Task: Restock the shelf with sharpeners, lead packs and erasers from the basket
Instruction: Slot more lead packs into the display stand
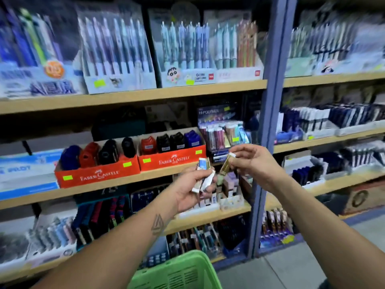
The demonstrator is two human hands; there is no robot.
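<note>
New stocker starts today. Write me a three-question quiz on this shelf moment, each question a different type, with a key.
1. True or false: the right hand holds a gold lead pack in a fingertip grip.
2. What does the left hand hold? A) several small packs B) a sharpener C) nothing
3. Fill in: the sharpeners sit in orange boxes marked Faber-____.

Key: 1 true; 2 A; 3 Castell
</note>
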